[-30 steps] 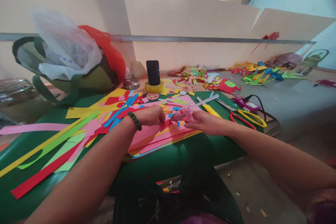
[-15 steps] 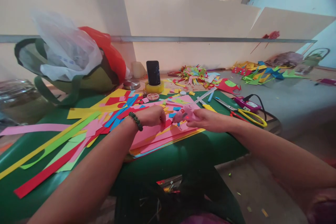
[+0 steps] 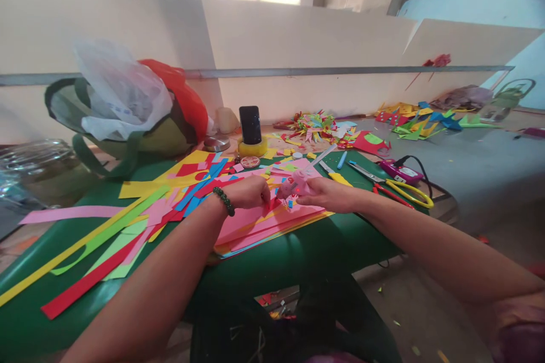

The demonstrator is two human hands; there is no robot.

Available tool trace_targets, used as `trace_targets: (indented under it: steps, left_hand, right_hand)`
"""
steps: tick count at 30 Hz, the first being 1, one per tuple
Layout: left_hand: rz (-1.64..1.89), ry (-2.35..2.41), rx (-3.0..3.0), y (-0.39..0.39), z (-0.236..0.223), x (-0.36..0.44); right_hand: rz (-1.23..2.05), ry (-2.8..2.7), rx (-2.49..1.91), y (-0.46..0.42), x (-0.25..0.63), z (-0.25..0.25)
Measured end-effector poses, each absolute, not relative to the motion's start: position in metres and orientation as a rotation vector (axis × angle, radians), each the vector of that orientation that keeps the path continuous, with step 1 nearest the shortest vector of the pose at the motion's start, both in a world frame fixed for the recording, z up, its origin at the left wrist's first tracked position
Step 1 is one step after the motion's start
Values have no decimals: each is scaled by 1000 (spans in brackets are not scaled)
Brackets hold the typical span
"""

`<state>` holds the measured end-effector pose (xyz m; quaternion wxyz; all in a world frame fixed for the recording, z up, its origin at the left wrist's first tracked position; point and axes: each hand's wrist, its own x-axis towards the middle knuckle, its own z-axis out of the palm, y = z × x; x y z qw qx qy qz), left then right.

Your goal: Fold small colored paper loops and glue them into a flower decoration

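In the head view, the landmark is the flat stack of large pink paper sheets, which lies on a green, smooth table cover in front of the person. Above the middle of this stack, the bare left hand, with a bracelet of dark green round beads on its wrist, has its fingers curled and the tips pinched together on a small red piece of paper. Over the right part of the stack, the bare right hand is closed around a pink plastic glue gun; its nozzle is turned to the left fingertips and is near the red piece. Whether the nozzle touches the paper, I cannot tell.

To the right of the stack lie scissors with one red and one yellow handle; long strips of coloured paper lie to its left.

In my judgement, the step in hand is putting glue on the small red piece. The next move calls for a steady left pinch, fingertips kept away from the hot nozzle, and a small, careful amount of glue.
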<state>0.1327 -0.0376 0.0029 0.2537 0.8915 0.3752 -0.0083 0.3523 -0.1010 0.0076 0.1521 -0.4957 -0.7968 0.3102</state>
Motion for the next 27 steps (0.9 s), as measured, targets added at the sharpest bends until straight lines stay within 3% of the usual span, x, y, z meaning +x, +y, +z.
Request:
trace_targets:
  steps: [7, 13, 17, 27]
  left_hand:
    - [-23, 1036, 2396, -37, 3, 133]
    - [17, 1020, 2449, -34, 6, 126]
    - [224, 1037, 2259, -31, 18, 116]
    - [985, 1043, 1987, -18, 19, 109]
  right_hand:
    - [861, -2149, -1513, -114, 374, 21]
    - [218, -1701, -1730, -96, 403, 24]
    - [-164, -1651, -2046, -62, 416, 14]
    - [89, -1802, -2329, -31, 434, -6]
